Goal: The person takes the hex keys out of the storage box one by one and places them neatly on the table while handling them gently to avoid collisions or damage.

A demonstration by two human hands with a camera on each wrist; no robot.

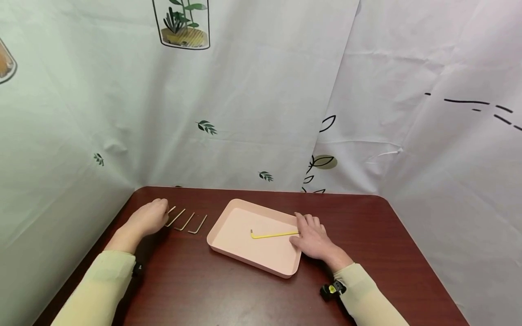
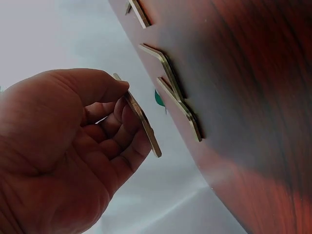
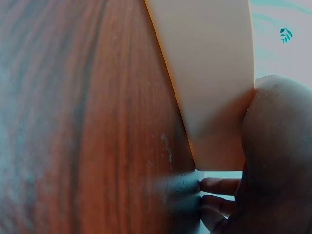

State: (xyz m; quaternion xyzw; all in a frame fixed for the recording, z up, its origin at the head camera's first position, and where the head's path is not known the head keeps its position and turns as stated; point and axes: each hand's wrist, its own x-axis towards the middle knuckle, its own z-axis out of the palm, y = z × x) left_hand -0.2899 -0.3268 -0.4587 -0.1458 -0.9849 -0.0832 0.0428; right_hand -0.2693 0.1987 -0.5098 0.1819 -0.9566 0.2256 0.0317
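In the left wrist view, my left hand pinches a brassy L-shaped hex key between thumb and fingers, lifted off the table. Three similar hex keys lie side by side to the right of that hand in the head view. My right hand grips the right side of a pink tray, thumb over the rim and fingers along the outside. Inside the tray lies a longer yellow hex key, its right end beside that thumb and partly hidden.
Everything stands on a dark red wooden table with rounded far corners. A pale printed cloth hangs behind the far edge and along both sides. Each wrist wears a small dark device, such as the right wrist's camera.
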